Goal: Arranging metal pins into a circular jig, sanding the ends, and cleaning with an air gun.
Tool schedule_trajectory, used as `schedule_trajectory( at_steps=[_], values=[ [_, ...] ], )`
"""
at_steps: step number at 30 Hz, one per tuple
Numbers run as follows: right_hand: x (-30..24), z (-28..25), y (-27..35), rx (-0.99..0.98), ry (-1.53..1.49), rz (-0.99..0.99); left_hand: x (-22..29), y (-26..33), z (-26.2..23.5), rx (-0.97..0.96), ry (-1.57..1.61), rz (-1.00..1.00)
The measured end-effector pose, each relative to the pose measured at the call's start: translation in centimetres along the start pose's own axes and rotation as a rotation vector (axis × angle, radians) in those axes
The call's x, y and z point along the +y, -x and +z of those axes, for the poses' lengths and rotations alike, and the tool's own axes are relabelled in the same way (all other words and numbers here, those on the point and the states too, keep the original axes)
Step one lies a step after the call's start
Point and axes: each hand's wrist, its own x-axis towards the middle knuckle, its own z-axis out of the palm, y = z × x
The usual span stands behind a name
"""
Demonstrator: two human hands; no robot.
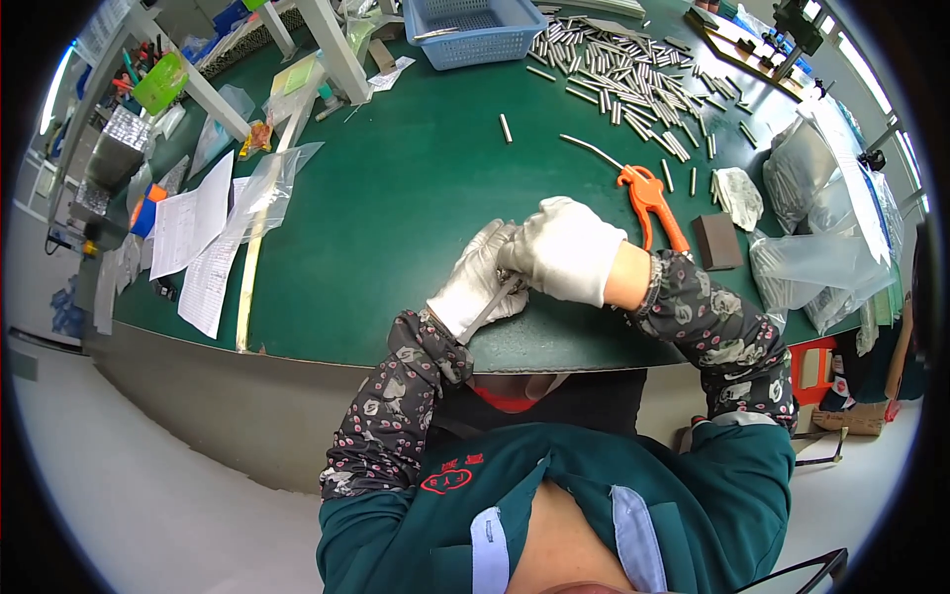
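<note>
My left hand [473,284] and my right hand [564,249], both in white gloves, meet above the near edge of the green table [396,198]. The fingers of both are curled together around a small grey metal piece [506,290]. Most of it is hidden by the gloves, so its kind does not show. An orange air blow gun [649,201] with a thin bent nozzle lies just beyond my right hand. One short metal pin [506,129] lies alone farther out, ahead of my hands.
A heap of metal pins [633,84] spreads over the far right. Behind stands a blue plastic basket [475,45]. Right of the blow gun are a brown block [717,242], a white cloth [736,197] and clear plastic bags [816,262]. Paper sheets [193,223] lie at left.
</note>
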Motion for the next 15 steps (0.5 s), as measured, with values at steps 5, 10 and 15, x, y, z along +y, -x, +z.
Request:
schedule_trajectory(
  at_steps=[5,10,15],
  values=[
    [-0.9,-0.3,-0.3,-0.026,0.188,-0.049,-1.1,-0.2,-0.7,-0.045,-0.052,0.100],
    [0.2,-1.9,0.1,-0.062,0.214,0.022,1.3,0.2,0.0,-0.025,-0.427,0.357],
    [-0.4,-0.4,0.1,-0.022,0.114,-0.052,-0.9,0.0,-0.6,0.024,-0.220,0.153]
  ],
)
